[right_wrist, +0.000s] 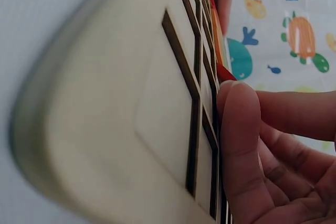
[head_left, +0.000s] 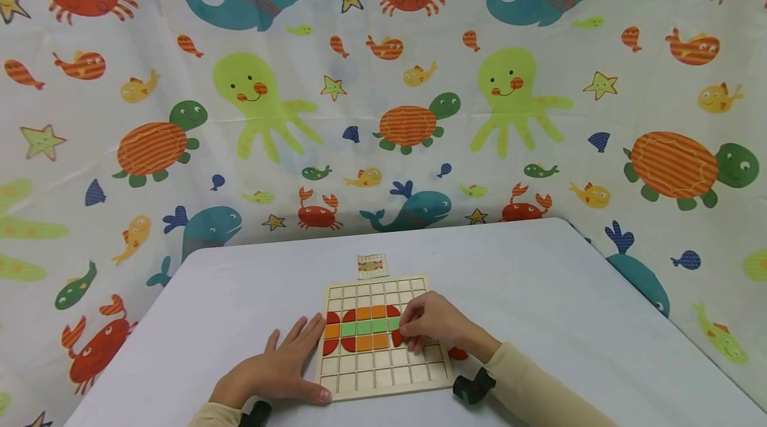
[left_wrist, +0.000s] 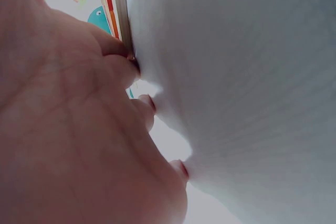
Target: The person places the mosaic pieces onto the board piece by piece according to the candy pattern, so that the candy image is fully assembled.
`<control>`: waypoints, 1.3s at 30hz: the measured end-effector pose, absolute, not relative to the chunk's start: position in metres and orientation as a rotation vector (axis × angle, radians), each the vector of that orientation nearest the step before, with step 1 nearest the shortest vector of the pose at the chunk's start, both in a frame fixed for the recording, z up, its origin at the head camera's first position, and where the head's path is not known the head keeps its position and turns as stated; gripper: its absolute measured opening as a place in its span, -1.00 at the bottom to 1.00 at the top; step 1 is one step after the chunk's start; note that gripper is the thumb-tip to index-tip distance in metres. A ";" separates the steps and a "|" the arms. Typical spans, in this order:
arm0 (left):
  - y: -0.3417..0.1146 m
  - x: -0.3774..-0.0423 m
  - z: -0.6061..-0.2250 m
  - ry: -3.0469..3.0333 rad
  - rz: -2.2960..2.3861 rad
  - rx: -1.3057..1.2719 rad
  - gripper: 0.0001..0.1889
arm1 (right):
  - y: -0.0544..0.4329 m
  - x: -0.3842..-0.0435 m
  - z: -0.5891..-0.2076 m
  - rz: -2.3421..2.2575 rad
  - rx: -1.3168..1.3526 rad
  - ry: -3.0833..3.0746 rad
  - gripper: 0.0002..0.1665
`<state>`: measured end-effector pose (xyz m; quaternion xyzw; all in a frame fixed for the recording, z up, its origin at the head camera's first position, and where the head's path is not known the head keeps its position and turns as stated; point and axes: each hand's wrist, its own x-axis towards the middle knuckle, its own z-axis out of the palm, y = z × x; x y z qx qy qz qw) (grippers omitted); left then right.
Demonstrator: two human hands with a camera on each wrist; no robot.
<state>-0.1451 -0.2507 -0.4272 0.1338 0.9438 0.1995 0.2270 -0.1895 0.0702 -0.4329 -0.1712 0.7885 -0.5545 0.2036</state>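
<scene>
A wooden grid board lies on the white table, with rows of red, orange and green tiles across its middle. My right hand is over the board's right half and pinches a red rounded tile between thumb and forefinger. In the head view that red tile sits at the right end of the lower orange row. Spread fingers of my left hand lie along the board's left edge, the thumb at its lower left corner. The left wrist view shows the palm and fingertips down on the table.
A small pattern card lies just beyond the board's far edge. Another red tile rests on the table right of the board, under the right wrist. A curtain printed with sea animals hangs behind the table.
</scene>
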 end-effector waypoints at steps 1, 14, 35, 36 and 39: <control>-0.251 -0.145 -0.427 2.601 0.548 0.367 0.37 | 0.069 -0.189 -0.433 -1.545 -0.474 2.209 -0.92; -0.254 -0.145 -0.425 2.603 0.551 0.365 0.37 | 0.056 -0.183 -0.429 -1.575 -0.416 2.238 -0.90; -0.253 -0.145 -0.428 2.597 0.549 0.373 0.37 | 0.085 -0.193 -0.420 -1.413 -0.548 2.349 -0.92; -0.253 -0.145 -0.428 2.596 0.549 0.375 0.37 | 0.088 -0.193 -0.419 -1.408 -0.560 2.355 -0.91; -0.252 -0.145 -0.427 2.595 0.551 0.377 0.37 | 0.098 -0.193 -0.417 -1.391 -0.583 2.359 -0.90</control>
